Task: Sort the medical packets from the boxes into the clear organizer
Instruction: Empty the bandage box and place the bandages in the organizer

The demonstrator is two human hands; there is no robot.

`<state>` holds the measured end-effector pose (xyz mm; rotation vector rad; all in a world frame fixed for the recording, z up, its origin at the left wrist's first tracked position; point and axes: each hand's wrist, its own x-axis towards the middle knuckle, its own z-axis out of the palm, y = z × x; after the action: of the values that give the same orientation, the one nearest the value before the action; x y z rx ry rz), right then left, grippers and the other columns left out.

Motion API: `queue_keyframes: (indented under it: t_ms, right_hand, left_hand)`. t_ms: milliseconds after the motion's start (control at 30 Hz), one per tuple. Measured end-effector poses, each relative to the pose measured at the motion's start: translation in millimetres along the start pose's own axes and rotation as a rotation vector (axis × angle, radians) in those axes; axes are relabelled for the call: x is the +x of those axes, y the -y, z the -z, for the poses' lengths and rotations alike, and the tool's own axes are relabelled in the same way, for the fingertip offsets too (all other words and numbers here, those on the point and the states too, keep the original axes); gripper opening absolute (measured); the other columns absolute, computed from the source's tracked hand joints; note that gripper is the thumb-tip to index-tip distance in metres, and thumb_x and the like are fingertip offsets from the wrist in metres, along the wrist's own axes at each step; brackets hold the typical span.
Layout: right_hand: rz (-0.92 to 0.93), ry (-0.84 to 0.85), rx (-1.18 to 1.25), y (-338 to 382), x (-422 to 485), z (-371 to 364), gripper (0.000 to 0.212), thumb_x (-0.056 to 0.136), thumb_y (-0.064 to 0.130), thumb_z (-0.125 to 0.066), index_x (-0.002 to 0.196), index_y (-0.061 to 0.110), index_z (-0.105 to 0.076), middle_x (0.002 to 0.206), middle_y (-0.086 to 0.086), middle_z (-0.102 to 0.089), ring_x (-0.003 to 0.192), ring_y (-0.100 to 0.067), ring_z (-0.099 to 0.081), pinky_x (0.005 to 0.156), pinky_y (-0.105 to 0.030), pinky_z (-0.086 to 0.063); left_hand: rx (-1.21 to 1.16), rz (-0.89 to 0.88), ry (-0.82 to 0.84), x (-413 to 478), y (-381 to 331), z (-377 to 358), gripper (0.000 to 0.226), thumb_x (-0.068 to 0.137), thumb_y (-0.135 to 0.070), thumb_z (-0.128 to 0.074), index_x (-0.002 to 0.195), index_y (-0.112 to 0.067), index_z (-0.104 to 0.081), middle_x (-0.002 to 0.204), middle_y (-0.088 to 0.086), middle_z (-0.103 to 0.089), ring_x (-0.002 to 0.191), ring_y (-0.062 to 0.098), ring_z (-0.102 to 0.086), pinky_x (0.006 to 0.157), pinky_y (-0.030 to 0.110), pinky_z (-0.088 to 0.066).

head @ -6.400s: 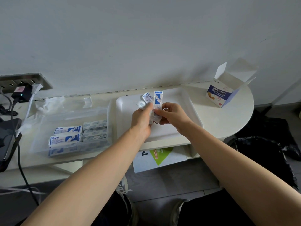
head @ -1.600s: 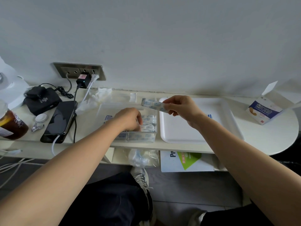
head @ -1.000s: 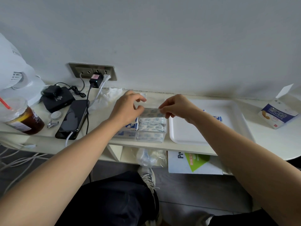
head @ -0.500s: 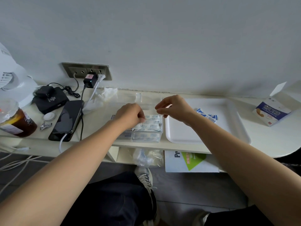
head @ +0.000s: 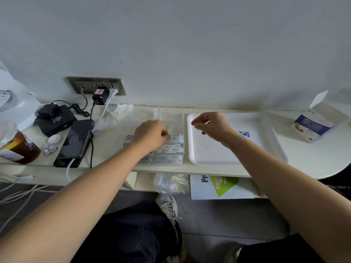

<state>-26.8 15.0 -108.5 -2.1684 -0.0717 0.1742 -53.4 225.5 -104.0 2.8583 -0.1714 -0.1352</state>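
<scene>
The clear organizer [head: 167, 161] stands on the shelf left of the white tray [head: 237, 156]. Its right compartment holds pale plaster packets [head: 173, 149]; blue-and-white packets [head: 128, 138] show in the left one. My left hand [head: 152, 135] lies curled on top of the organizer's packets, and its fingertips are hidden. My right hand [head: 210, 126] hovers over the tray's left end, fingers loosely bent, with nothing in it. Some blue-and-white packets [head: 244, 134] lie on the tray behind my right wrist. The open plaster box [head: 313, 128] stands at the far right.
A phone [head: 76, 141], a black power bank [head: 55, 118], charger cables and a wall socket [head: 96, 88] fill the left side. A drink cup [head: 17, 147] stands at the left edge. Crumpled clear plastic [head: 115, 114] lies behind the organizer. The wall is close behind.
My right hand laid its pale packet in the organizer, let go and drew back to the right over the tray. My left hand settled onto the organizer's packets and stayed there.
</scene>
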Motion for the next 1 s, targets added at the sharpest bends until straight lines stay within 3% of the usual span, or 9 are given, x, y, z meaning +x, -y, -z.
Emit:
queue_keyframes:
  t_ms: [67, 167, 233, 300, 433, 500, 667, 767, 1000]
  right_hand:
    - [-0.056, -0.093, -0.101, -24, 5, 16, 0.012, 0.086, 0.014, -0.062, 0.093, 0.018, -0.07, 0.087, 0.0, -0.065, 0.071, -0.015, -0.058, 0.06, -0.017, -0.042]
    - [-0.157, -0.233, -0.351, -63, 8, 40, 0.028, 0.086, 0.019, -0.063, 0.113, 0.014, -0.064, 0.115, -0.01, -0.059, 0.101, -0.026, -0.057, 0.083, -0.028, -0.043]
    - [-0.224, -0.24, -0.476, -84, 6, 53, 0.044, 0.088, 0.024, -0.062, 0.129, 0.013, -0.054, 0.132, -0.014, -0.048, 0.121, -0.032, -0.045, 0.097, -0.036, -0.039]
    - [-0.264, -0.182, -0.562, -97, 4, 59, 0.051, 0.089, 0.026, -0.059, 0.136, 0.011, -0.047, 0.137, -0.016, -0.044, 0.126, -0.034, -0.039, 0.101, -0.04, -0.037]
    - [-0.252, -0.161, -0.577, -108, 1, 62, 0.042, 0.086, 0.021, -0.061, 0.126, 0.01, -0.056, 0.126, -0.017, -0.047, 0.119, -0.034, -0.042, 0.096, -0.036, -0.04]
    - [-0.253, -0.145, -0.521, -109, 0, 65, 0.041, 0.08, 0.016, -0.067, 0.119, 0.01, -0.06, 0.12, -0.016, -0.052, 0.11, -0.034, -0.05, 0.086, -0.033, -0.043]
    - [-0.154, -0.078, -0.403, -110, -2, 72, 0.018, 0.078, 0.014, -0.067, 0.096, 0.011, -0.065, 0.091, -0.007, -0.066, 0.076, -0.023, -0.057, 0.06, -0.027, -0.04]
    - [-0.04, -0.103, -0.325, -107, -5, 74, 0.011, 0.078, 0.01, -0.065, 0.089, 0.014, -0.067, 0.082, -0.003, -0.066, 0.073, -0.021, -0.057, 0.06, -0.026, -0.041]
    - [0.029, -0.072, -0.389, -121, -16, 71, 0.014, 0.075, 0.013, -0.072, 0.088, 0.016, -0.07, 0.087, -0.004, -0.064, 0.081, -0.022, -0.056, 0.071, -0.034, -0.047]
  left_hand:
    - [-0.095, -0.03, -0.104, 4, -11, 2, 0.017, 0.088, -0.027, -0.058, 0.078, -0.02, -0.07, 0.079, -0.005, -0.069, 0.075, 0.018, -0.062, 0.064, 0.026, -0.046]
    - [-0.204, -0.115, -0.18, 13, -41, 0, 0.013, 0.087, -0.023, -0.057, 0.084, -0.022, -0.069, 0.084, -0.009, -0.069, 0.075, 0.012, -0.061, 0.071, 0.025, -0.049]
    - [-0.244, -0.181, -0.163, 22, -67, -4, 0.012, 0.085, -0.021, -0.057, 0.085, -0.022, -0.069, 0.085, -0.008, -0.068, 0.077, 0.014, -0.06, 0.075, 0.026, -0.048]
    - [-0.253, -0.235, -0.101, 30, -91, -13, 0.012, 0.083, -0.02, -0.058, 0.086, -0.023, -0.069, 0.086, -0.006, -0.067, 0.079, 0.016, -0.061, 0.078, 0.027, -0.048]
    - [-0.254, -0.253, 0.017, 46, -123, -41, 0.015, 0.084, -0.018, -0.06, 0.095, -0.02, -0.069, 0.096, 0.002, -0.064, 0.086, 0.018, -0.061, 0.085, 0.031, -0.049]
    - [-0.217, -0.232, 0.065, 52, -131, -53, 0.02, 0.086, -0.02, -0.06, 0.105, -0.02, -0.066, 0.106, 0.005, -0.059, 0.091, 0.023, -0.06, 0.087, 0.035, -0.049]
    - [-0.144, -0.267, 0.048, 58, -142, -67, 0.045, 0.087, -0.018, -0.058, 0.131, -0.022, -0.048, 0.123, 0.007, -0.042, 0.095, 0.025, -0.056, 0.073, 0.031, -0.043]
    - [-0.144, -0.271, 0.02, 59, -147, -71, 0.047, 0.087, -0.019, -0.06, 0.132, -0.023, -0.048, 0.121, 0.008, -0.043, 0.095, 0.029, -0.057, 0.077, 0.035, -0.048]
    - [-0.176, -0.199, -0.012, 47, -145, -83, 0.026, 0.085, -0.017, -0.062, 0.111, -0.02, -0.058, 0.106, 0.007, -0.047, 0.086, 0.027, -0.057, 0.075, 0.032, -0.047]
